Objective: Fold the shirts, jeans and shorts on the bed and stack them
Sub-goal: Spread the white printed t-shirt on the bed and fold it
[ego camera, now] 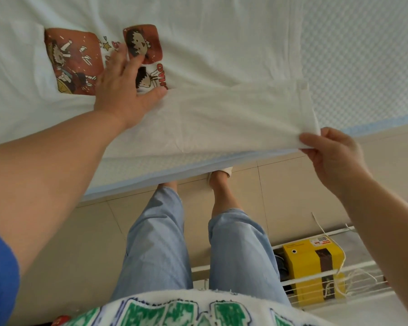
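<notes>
- At far left, the white shirt [198,43] lies spread on the bed [363,55], printed side up, its brown cartoon print [73,62] facing me.
- My left hand [125,88] presses flat on the print, fingers straight and spread, pinning the cloth near the middle of the shirt.
- Centre: a flap of the shirt, likely the sleeve side [233,114], is drawn toward the bed's near edge and lifted off the sheet.
- At right, my right hand [332,156] pinches the corner of that flap between thumb and fingers, just past the bed's edge.
- As I judge it, I am on the first shirt's side fold; nothing is stacked in view yet.
- Next, I expect to carry the pinched corner across toward the print, keeping the left hand as the crease line.
</notes>
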Tool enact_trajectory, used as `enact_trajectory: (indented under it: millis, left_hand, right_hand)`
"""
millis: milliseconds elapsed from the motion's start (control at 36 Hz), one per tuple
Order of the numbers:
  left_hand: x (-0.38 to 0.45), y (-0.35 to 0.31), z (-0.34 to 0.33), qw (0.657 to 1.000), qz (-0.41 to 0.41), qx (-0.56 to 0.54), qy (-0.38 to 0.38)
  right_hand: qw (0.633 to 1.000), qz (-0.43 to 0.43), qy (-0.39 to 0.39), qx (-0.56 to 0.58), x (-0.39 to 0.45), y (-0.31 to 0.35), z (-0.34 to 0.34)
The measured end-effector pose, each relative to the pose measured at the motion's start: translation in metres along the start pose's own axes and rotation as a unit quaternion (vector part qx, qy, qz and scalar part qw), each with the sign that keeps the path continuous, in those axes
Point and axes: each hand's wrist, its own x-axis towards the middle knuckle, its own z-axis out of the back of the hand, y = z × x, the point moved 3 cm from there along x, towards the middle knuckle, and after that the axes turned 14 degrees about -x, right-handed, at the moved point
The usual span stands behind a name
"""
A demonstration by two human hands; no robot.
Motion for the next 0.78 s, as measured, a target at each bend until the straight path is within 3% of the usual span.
enact_trajectory:
  millis: [111,278,500,667,778]
  left_hand:
    - [-0.002,-0.006,-0.001,1.000,0.006,0.013,-0.015]
    - [0.003,-0.024,0.011,1.000,0.017,0.014,-0.015]
    - [0.019,-0.060,0.037,0.999,-0.009,0.009,-0.051]
    - [0.047,-0.113,0.050,0.996,-0.083,-0.004,0.021]
    - [0.067,-0.160,0.036,0.982,-0.173,0.016,0.080]
  right_hand:
    - [0.989,-0.031,-0.023,-0.146,0.003,-0.019,-0.011]
    - [0.987,-0.140,-0.031,-0.073,0.010,-0.011,-0.020]
    - [0.971,-0.174,-0.031,-0.164,0.015,0.017,-0.029]
    - [0.979,-0.174,0.014,-0.104,0.013,0.038,-0.036]
    - [0.984,-0.144,-0.008,-0.102,0.017,0.037,-0.036]
